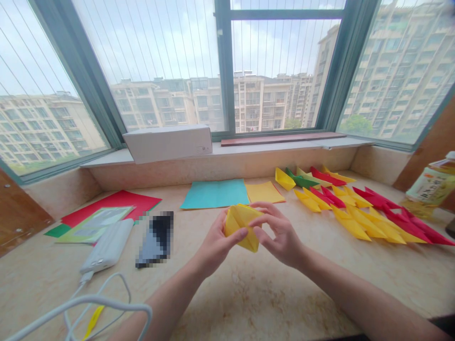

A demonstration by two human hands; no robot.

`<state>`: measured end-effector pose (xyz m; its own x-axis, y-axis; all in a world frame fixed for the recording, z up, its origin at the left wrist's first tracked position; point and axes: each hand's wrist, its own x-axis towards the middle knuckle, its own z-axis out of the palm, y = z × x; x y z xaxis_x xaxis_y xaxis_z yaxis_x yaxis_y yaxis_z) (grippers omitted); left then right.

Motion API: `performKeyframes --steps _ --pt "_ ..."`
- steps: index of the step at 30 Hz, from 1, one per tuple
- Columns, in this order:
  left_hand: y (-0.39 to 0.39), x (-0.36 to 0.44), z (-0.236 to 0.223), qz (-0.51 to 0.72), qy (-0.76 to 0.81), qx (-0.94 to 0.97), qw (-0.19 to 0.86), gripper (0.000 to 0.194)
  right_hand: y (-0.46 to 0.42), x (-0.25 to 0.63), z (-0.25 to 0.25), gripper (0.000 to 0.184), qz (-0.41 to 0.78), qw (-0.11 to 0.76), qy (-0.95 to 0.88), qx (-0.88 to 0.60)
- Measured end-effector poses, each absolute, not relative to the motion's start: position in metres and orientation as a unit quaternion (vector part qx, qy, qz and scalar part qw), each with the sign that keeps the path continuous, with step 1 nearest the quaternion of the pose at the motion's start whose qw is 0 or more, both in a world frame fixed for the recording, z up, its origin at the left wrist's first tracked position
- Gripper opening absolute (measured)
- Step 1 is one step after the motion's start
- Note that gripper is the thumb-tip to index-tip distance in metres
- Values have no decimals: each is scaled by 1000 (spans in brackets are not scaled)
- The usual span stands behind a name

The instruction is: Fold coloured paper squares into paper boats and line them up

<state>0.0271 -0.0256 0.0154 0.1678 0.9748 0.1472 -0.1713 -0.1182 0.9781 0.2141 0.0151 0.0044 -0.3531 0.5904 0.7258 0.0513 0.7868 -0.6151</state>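
Between my two hands, above the counter, is a piece of folded yellow paper with a pointed lower end and creases down its middle. My left hand grips its left side, the thumb lying across the front and the fingers hidden behind. On the other side, my right hand pinches the right edge with bent fingers and thumb. Beyond the hands lie a sheet of light blue paper and some yellow-orange sheets.
Rows of folded paper boats in yellow, red and green stand at the right, by a bottle. Leftward lie red paper, a white power bank with a cable, and a blurred-out phone. A white box sits on the windowsill.
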Motion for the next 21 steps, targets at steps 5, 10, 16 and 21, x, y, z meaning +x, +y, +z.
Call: performKeyframes --steps 5,10,16,21 --pt "-22 26 18 515 396 576 497 38 17 205 -3 32 401 516 -724 -221" --pt "-24 24 15 440 434 674 405 22 21 208 -3 39 410 445 -751 -265" --pt "-31 30 10 417 466 669 402 28 21 212 6 25 403 390 -771 -303" --pt "-31 32 10 445 453 655 411 29 13 209 12 28 470 418 -724 -284"
